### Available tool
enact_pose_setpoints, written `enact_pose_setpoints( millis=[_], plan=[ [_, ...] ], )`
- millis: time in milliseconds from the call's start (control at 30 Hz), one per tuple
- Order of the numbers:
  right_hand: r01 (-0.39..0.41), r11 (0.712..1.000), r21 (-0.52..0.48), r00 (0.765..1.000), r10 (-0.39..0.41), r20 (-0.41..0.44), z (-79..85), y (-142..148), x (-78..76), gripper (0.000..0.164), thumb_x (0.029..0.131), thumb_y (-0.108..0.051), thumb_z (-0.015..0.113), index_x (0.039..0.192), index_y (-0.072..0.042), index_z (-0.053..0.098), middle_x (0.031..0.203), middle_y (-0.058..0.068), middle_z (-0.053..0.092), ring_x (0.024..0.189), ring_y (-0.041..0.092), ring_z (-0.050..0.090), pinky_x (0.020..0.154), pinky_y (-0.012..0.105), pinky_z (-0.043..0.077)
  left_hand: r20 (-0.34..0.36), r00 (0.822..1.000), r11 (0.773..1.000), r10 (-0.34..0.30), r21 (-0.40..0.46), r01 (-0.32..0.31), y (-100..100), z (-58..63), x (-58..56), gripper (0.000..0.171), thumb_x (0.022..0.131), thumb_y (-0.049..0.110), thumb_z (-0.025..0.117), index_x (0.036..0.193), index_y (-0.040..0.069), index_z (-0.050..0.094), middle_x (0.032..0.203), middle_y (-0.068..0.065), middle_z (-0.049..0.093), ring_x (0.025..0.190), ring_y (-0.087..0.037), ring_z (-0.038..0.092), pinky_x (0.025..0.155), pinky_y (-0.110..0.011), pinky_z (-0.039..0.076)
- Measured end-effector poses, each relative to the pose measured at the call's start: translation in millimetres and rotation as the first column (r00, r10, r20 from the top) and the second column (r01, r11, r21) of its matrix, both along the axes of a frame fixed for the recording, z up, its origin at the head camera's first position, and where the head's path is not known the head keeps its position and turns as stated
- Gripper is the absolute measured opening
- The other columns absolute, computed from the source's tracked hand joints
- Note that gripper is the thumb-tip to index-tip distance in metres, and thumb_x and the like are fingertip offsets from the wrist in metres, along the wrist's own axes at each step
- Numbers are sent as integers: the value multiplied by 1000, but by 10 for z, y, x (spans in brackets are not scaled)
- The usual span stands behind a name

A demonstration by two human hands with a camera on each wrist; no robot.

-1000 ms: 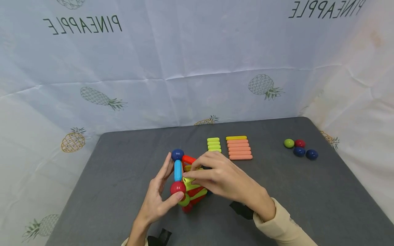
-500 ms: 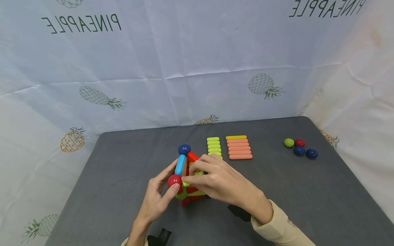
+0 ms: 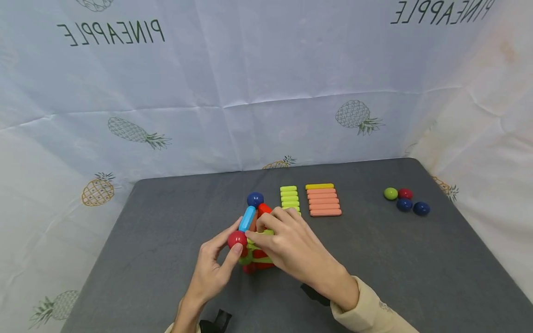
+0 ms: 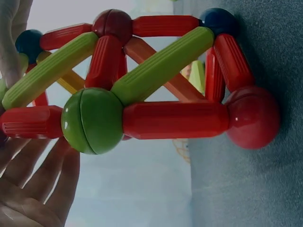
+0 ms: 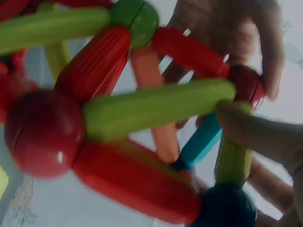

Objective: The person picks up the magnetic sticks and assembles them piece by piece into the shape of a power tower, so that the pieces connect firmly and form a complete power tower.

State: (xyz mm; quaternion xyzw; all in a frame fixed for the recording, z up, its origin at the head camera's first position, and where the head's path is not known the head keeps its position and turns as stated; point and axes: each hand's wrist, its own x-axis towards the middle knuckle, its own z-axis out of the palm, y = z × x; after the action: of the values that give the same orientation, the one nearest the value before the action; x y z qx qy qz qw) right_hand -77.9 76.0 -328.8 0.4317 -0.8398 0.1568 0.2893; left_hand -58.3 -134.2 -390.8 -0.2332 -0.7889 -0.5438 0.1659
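A frame of magnetic sticks and balls stands between the two hands, with red, light green, orange and blue sticks. My left hand [image 3: 213, 268] holds it from the left, thumb against a red ball [image 3: 237, 240] at the near top corner and fingers behind. From that ball a blue stick [image 3: 247, 219] leads to a dark blue ball [image 3: 255, 199]. My right hand [image 3: 297, 249] pinches a light green magnetic stick [image 5: 233, 158] beside the same corner. In the right wrist view this stick reaches from a dark blue ball [image 5: 227, 208] towards the red ball [image 5: 246, 85]; the thumb covers part of the joint.
Behind the frame lie a row of light green sticks [image 3: 289, 198] and a row of orange sticks [image 3: 324, 201] with a yellow stick [image 3: 319, 186]. Several loose balls, including a green ball [image 3: 390, 193], lie right on the dark table [image 3: 395, 277]. Printed cloth [image 3: 250, 134] hangs behind.
The frame has turned, its top blue ball moving right and away and the near red ball shifting slightly away. My right hand has moved a little left, still at the corner.
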Motion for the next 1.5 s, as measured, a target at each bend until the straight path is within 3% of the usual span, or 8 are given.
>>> enact_pose_setpoints(
  millis=[200,400,567,767,1067,1267,1433,1500],
  plan=[
    [-21,999,-42,999,22,38,-10,14,-2,29,80,-24,89,107,-27,80,93,-9,66,82,9,51,76,26,43,16,999,1000,30,-9,-30,15,-2,7,52,95,-3,61,145,11,58,136,-12,68,120,-7,67,100,-18,52],
    [-22,983,-183,992,45,120,-10,194,-46,50,78,-24,90,126,-20,74,98,-4,67,87,11,55,79,29,48,-1,996,996,91,-4,-91,28,-6,17,58,92,-4,62,147,12,55,133,-13,68,111,-6,70,96,-19,54],
    [88,953,-290,981,-32,194,-23,513,-131,55,76,-15,90,128,-15,71,108,1,71,93,14,62,80,34,55,-25,990,989,140,-33,-141,53,8,20,69,85,2,71,150,17,52,120,-6,69,97,-7,67,85,-24,57],
    [242,927,-286,954,-173,245,-94,884,-221,51,75,-9,90,123,-12,73,112,4,73,101,19,61,85,44,54,-24,989,989,144,-35,-145,108,28,-3,69,83,4,77,147,14,55,109,-5,72,92,-7,67,85,-22,58],
    [348,909,-229,917,-279,286,-309,1157,-332,46,77,-7,88,121,-8,73,103,8,71,92,22,60,74,43,53,-31,994,994,108,-5,-108,121,10,-30,62,86,-1,76,144,12,59,130,-14,70,106,-18,72,93,-15,54],
    [403,902,-153,864,-319,390,-507,1207,-479,45,83,-9,84,125,-6,71,106,13,71,96,29,62,77,48,54,-14,996,996,89,-24,-89,96,18,-37,62,86,-1,76,144,12,58,132,-14,69,106,-24,72,91,-17,56],
    [431,901,-54,794,-350,498,-671,1118,-628,45,87,-14,81,129,-6,69,123,17,69,110,36,62,88,56,55,-11,997,997,76,-29,-77,61,23,-56,61,87,-2,75,144,13,59,134,-14,68,115,-12,69,95,-17,54],
    [414,910,-33,787,-339,515,-722,1038,-695,45,87,-16,81,130,-6,69,129,17,68,117,37,62,93,58,54,-11,997,997,76,-30,-76,51,26,-57,61,87,-2,75,144,13,59,135,-14,68,117,-8,68,96,-17,54]
  ],
)
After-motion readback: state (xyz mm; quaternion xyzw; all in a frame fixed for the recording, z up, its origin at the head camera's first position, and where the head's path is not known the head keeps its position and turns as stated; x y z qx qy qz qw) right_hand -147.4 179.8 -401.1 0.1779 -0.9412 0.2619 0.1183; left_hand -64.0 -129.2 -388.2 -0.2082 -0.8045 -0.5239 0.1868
